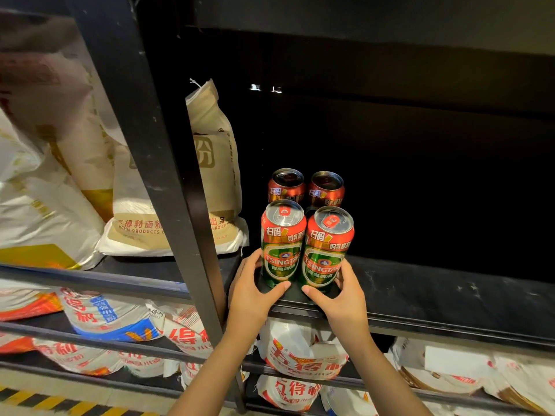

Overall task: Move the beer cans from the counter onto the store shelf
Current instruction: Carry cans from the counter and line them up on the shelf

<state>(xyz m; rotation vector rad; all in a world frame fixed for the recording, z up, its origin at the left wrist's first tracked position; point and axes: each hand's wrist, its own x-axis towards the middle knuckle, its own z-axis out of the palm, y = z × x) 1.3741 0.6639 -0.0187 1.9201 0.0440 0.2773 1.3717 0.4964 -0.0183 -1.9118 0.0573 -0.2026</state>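
a: i'm looking at the black metal store shelf (435, 298), one dark board with plenty of bare room to the right. left of the black upright post (156, 163), tan and white paper flour sacks (192, 187) lean and lie, so the cans get the free bay.

b: and the cans?

a: four on the board. two red-topped beer cans at the back (306, 187), upright, side by side. in front of them, the left green-and-red tsingtao can (282, 244) and the right green-and-red tsingtao can (327, 250), upright near the front edge, just about touching each other.

b: your hands?

a: my left hand (252, 292) wraps the left front can low down, thumb across the base, fingers curled round the far side. my right hand (339, 295) mirrors it on the right front can. low grips, i'd say, to keep tall cans from tipping as they slide back.

b: so what's left?

a: by my reading, squaring this front pair against the back row. the counter isn't in view, so i can't tell how many cans wait.
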